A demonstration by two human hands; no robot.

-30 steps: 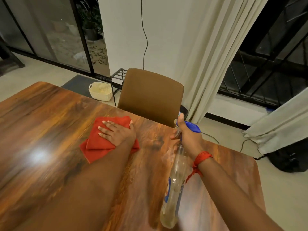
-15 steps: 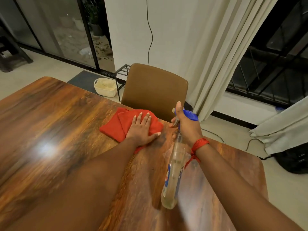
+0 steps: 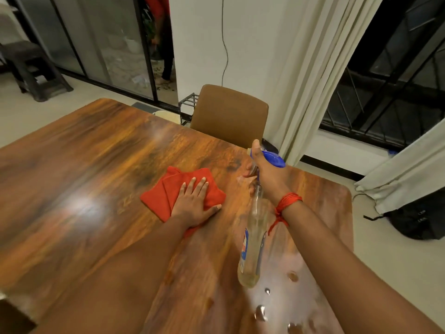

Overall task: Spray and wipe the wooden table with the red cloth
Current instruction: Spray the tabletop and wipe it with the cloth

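Left hand (image 3: 192, 206) flat, fingers spread, on folded red cloth (image 3: 166, 194)
Right hand (image 3: 267, 172) clasps clear spray bottle (image 3: 252, 249), blue head; glossy wooden table (image 3: 84, 177), droplets near right

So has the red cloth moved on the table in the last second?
Yes. The cloth slid toward the chair half a second ago under the left hand, then came back away from it, toward the person.

Left hand (image 3: 193, 204) flat, right hand (image 3: 267, 173) clenched
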